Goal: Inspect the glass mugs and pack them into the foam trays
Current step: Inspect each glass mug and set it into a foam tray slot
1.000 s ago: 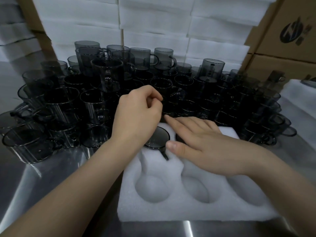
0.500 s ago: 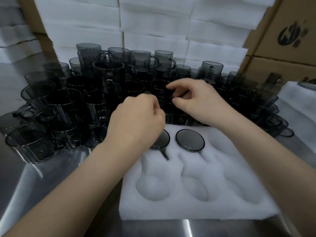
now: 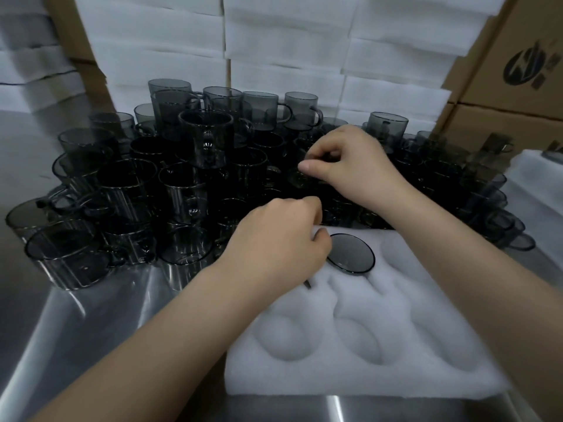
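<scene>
- Two hands are at work. Our left hand (image 3: 274, 245) sits with its fingers curled over the back-left pocket of the foam tray (image 3: 396, 376). Whether it grips the mug under it we cannot tell, since only a dark sliver of handle (image 3: 307, 283) shows below the palm.
- Our right hand (image 3: 350, 166) reaches into the pile, thumb and curled fingers pinching a loose mug (image 3: 301, 181), by its rim or handle as far as the dark glass lets us see.
- One seated mug (image 3: 350, 254) fills the back-middle pocket, just beside the left hand. The back-right pocket and the three near pockets show bare foam.
- We judge the step to be seating one mug while fetching the next, with the tray well short of full.
- The next move calls for lifting the pinched mug straight up clear of its neighbours, looking it over, then lowering it into a free pocket with the handle in its slot.
- The glass mugs (image 3: 182, 178) crowd the steel table (image 3: 91, 330) behind the tray, some stacked on others.
- Foam sheets (image 3: 289, 41) are piled at the back.
- The cardboard boxes (image 3: 502, 123) on the right carry a dark round logo (image 3: 524, 63). The small marks beside it are too blurred for us to read.
</scene>
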A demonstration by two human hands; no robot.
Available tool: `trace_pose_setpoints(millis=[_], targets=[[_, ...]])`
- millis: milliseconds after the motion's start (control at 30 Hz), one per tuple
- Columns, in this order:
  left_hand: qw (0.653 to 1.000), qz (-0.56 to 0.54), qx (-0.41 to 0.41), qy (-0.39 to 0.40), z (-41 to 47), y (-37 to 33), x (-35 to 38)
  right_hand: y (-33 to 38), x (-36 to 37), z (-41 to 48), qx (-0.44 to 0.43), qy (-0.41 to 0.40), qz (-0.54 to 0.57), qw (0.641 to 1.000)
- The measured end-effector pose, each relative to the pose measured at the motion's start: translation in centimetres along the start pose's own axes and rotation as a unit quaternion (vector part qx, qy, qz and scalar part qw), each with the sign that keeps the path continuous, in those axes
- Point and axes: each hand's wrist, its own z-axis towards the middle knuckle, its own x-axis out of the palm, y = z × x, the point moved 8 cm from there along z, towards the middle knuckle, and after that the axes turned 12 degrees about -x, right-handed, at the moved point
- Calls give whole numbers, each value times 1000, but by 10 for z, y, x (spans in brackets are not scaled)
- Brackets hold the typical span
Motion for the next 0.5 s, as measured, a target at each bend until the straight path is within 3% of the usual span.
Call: trace_pose_setpoints(millis=[133,233,367,500], targets=[[1000,-27,-10,5,7,3,0,-7,-17,-7,68,-55,198,976],[996,-78,-12,-42,11,6,-7,-11,-21,-13,91,-58,285,952],[974,-201,-15,-103,11,11,-21,-14,-13,-23,94,-49,327,939],[975,-218,-3,-48,19,8,-14,-6,-1,-28,52,0,290,956]])
